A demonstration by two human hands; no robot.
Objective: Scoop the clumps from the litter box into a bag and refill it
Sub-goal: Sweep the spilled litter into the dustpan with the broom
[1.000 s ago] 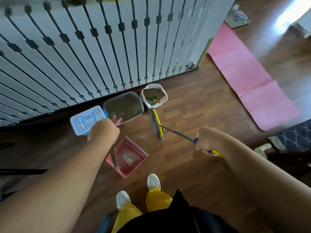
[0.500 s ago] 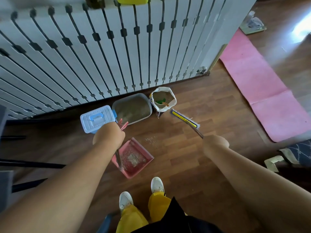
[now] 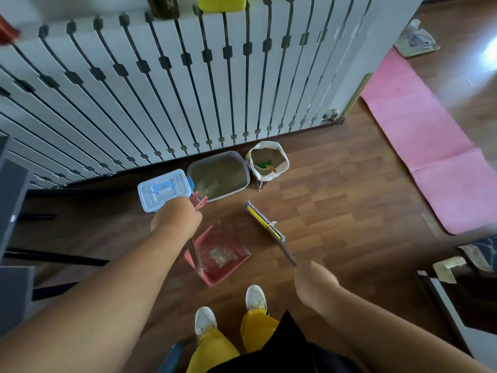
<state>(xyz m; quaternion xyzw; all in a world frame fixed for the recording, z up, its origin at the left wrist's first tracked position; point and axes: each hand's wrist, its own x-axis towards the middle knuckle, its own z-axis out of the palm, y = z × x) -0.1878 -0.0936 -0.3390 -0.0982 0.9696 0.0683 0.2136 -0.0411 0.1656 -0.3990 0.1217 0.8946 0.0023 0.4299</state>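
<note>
A grey litter box [image 3: 243,168] full of sandy litter stands on the floor against the white railing. To its right an open litter bag [image 3: 282,168] holds litter and a green scoop. My left hand [image 3: 176,218] grips the upright handle of a pink dustpan [image 3: 236,267], which rests on the floor with swept litter inside. My right hand [image 3: 313,281] grips the long handle of a broom; its yellow-and-blue head [image 3: 265,222] is just right of the dustpan's mouth.
A white and blue lidded box [image 3: 162,189] sits left of the litter box. A pink mat [image 3: 419,141] lies on the wood floor at right. Dark furniture [image 3: 13,211] stands at far left, more objects at far right. My white shoes [image 3: 256,297] are below the dustpan.
The broom head swung out toward the litter bag, then came back near the dustpan. The small litter pile on the floor is gone. The left hand and dustpan stayed put.
</note>
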